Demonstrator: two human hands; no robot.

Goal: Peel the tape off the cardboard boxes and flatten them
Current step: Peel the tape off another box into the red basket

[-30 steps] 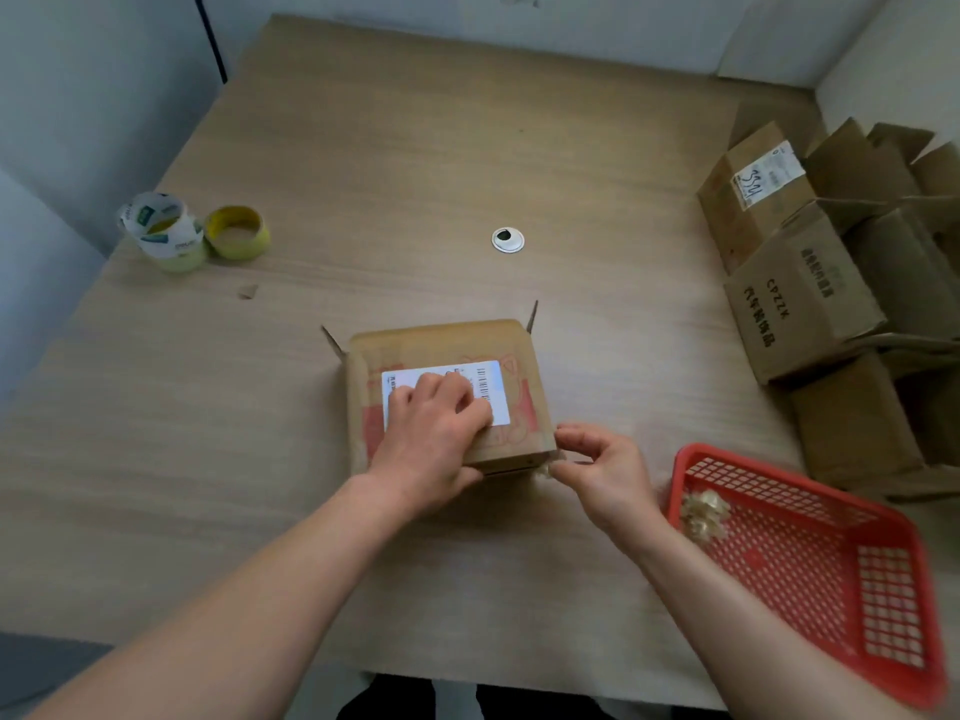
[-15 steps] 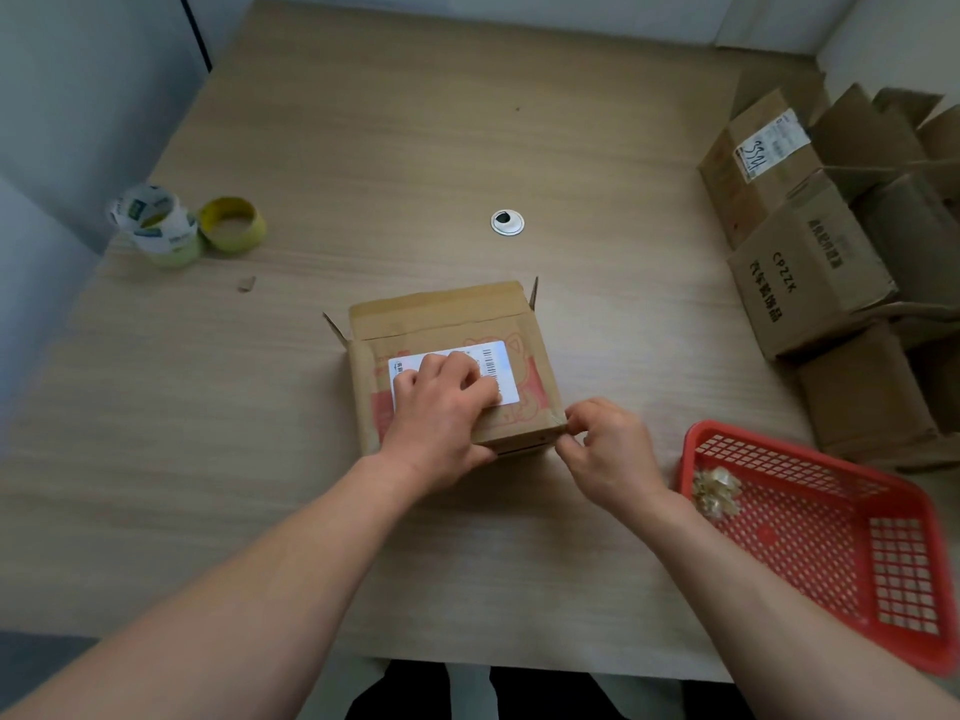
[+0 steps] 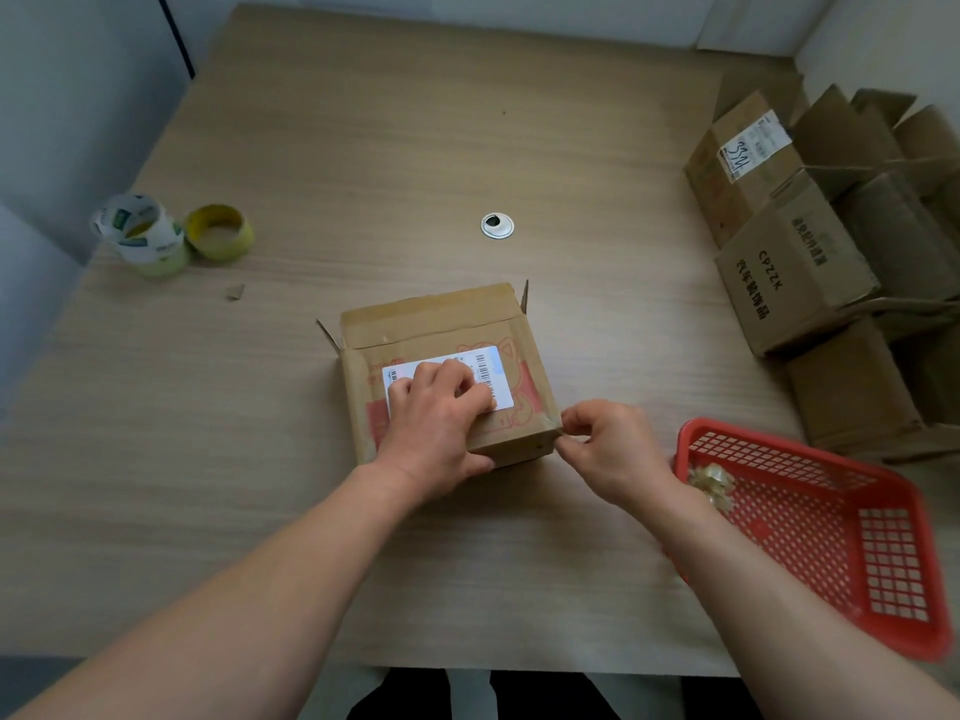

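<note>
Find left hand on top of the cardboard box, gripping it with bent fingers over the white shipping label and with thumb down the near side. Find right hand just beside it, at the near right corner of the box, with thumb and index closed in a pinch on the tape there (clear strip, hard to make out at this size). Log remaining fingers as loosely curled.

Place box near the middle of the surface, resting flat, with far flaps open and small side flaps standing up at both far corners. See red print on the top face around the label.

Right of the right hand, partly behind the forearm: log red plastic basket at the near right edge of the surface, holding a crumpled wad of peeled tape at its left end.

Beyond the basket, along the right edge: see more cardboard boxes packed together, some with open flaps, one with a white label, one with black printed characters.

Beyond the held box, well apart: note round metal grommet set in the surface.

At far left: log white-and-green tape roll touching yellow tape roll. Note small cardboard scrap just nearer than these.
</note>
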